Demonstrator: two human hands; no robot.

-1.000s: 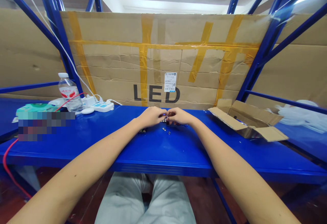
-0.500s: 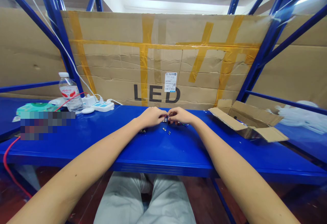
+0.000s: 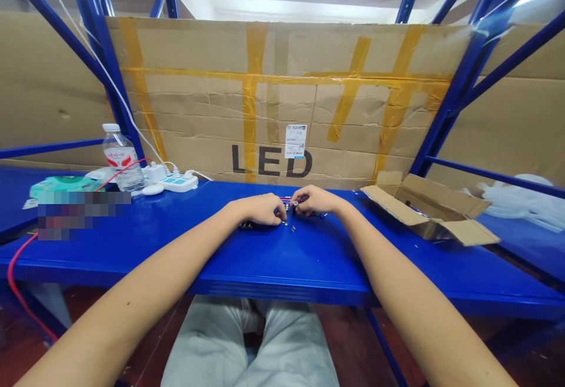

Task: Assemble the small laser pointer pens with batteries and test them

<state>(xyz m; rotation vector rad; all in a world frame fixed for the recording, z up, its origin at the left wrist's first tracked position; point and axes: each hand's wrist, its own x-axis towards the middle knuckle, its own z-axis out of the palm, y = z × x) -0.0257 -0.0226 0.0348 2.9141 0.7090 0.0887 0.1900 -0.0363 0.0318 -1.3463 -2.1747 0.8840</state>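
Note:
My left hand (image 3: 266, 209) is bent down at the table's middle, its fingers drawn together at a small shiny metal piece (image 3: 285, 223) on the blue top. Between the thumb and fingers of my right hand (image 3: 314, 200) is a small round silvery piece (image 3: 295, 203). Another small silvery piece (image 3: 293, 229) lies in front of the hands. Small dark pieces (image 3: 247, 226) sit under my left wrist, partly hidden. Coloured bits (image 3: 323, 216) show beside my right hand. A thin red and purple strip (image 3: 282, 199) lies behind the fingers.
An open cardboard box (image 3: 424, 210) stands on the blue table (image 3: 282, 263) at right. At left are a water bottle (image 3: 122, 157), a white power strip (image 3: 179, 183) and a green packet (image 3: 66, 187). A large taped carton (image 3: 194, 116) forms the back wall.
My left hand has moved away from my right hand and down toward the near silvery pieces. My right hand stays about in place, and the round piece in it now shows.

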